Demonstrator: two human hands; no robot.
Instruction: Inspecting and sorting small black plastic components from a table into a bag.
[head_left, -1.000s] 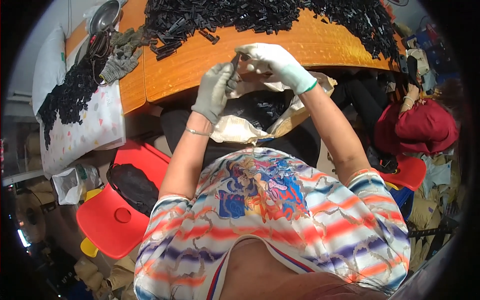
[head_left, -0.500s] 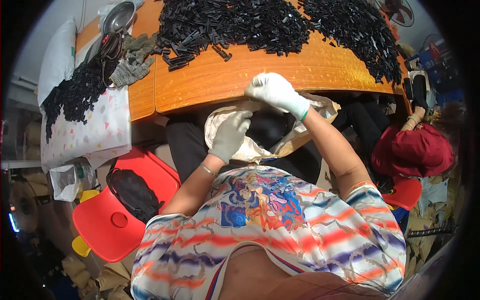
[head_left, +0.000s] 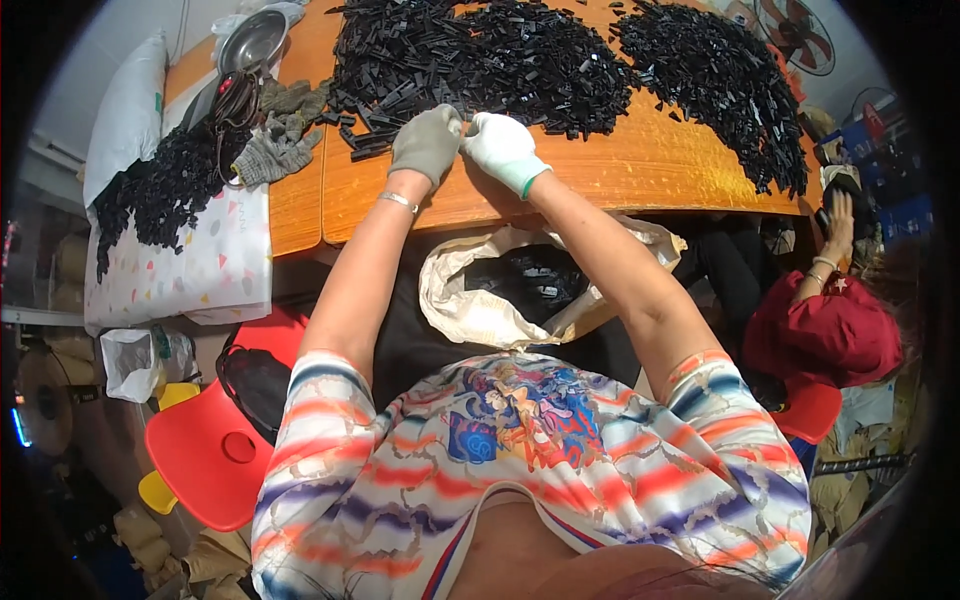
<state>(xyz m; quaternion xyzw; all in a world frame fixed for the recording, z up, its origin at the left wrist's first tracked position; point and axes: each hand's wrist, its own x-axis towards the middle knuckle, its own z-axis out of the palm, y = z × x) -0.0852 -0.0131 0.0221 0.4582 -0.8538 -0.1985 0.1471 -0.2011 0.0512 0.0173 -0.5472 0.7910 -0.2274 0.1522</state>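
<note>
My left hand (head_left: 427,145), in a grey glove, and my right hand (head_left: 503,152), in a white glove with a mint cuff, meet over the table at the near edge of a large pile of small black plastic pieces (head_left: 480,65). Both have their fingers curled in, tips almost touching. Whatever they pinch is too small or hidden to make out. Below the table edge, between my legs, a whitish sack (head_left: 470,318) lies with its mouth spread; black pieces show inside it.
The wooden table (head_left: 600,170) carries a second black pile (head_left: 720,90) at right. At left are grey work gloves (head_left: 275,150), a metal bowl (head_left: 252,42) and more black pieces on a patterned sheet (head_left: 225,260). A red chair (head_left: 205,460) stands left; a co-worker in maroon (head_left: 825,325) sits right.
Both hands have moved up and forward from above the sack to the pile's edge and come together. The sack's mouth and the black pieces within are now uncovered.
</note>
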